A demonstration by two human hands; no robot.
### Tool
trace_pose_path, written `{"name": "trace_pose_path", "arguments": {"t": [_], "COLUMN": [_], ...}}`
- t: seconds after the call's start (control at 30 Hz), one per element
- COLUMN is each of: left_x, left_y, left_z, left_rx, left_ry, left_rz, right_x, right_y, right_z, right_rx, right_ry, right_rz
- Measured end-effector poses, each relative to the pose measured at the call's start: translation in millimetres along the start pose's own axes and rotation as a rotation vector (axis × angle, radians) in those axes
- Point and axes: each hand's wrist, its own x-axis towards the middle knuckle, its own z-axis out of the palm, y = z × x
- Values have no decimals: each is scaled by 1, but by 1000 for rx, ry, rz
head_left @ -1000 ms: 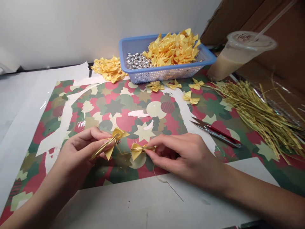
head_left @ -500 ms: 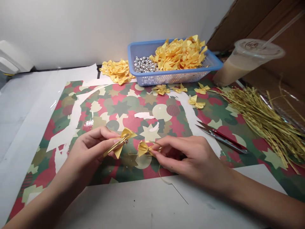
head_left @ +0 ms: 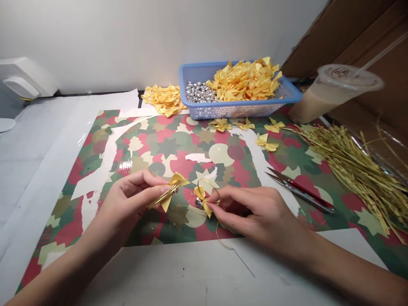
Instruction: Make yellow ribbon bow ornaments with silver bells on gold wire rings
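Between the thumb and fingers of my left hand is a yellow ribbon bow with gold cords running along it. A bit of silver shows behind that bow. My right hand pinches a second yellow bow, which has a silver bell at its left side and a gold cord loop standing above it. The two bows are close together but apart. Below the right fingers a pale thread hangs down to a thin needle on the white paper.
A blue basket at the back holds silver bells and yellow bows. More bows are piled left of it, with several loose ones in front. Thread snips, gold cords and a drink cup stand or lie to the right.
The bow in my right hand has turned, so its silver bell and upright gold loop now show. My left hand keeps its hold. The whole view has shifted slightly.
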Motion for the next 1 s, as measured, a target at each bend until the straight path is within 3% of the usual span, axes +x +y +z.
{"name": "trace_pose_path", "arguments": {"t": [0.2,0.37,0.5,0.57,0.63,0.7,0.83,1.0], "left_x": [0,4,4,2,1,-1,-4,-5], "left_y": [3,4,2,2,2,3,2,1], "left_z": [3,4,2,2,1,0,-1,0], "left_rx": [-79,-284,-286,-251,-219,-199,-186,-224], "left_ry": [-19,-74,-42,-40,-36,-38,-65,-89], "left_rz": [-62,-195,-183,-156,-118,-81,-40,-47], "right_x": [5,12,7,-1,-10,-18,-23,-17], "right_y": [4,4,-18,-32,-42,-46,-47,-54], "right_z": [-6,-30,-42,-39,-34,-28,-24,-24], "right_rx": [25,-144,-176,-284,-440,-542,-527,-540], "right_ry": [8,-39,-395,-603,-700,-698,-673,-629], "right_rz": [79,-3,12,116,266,359,487,530]}}
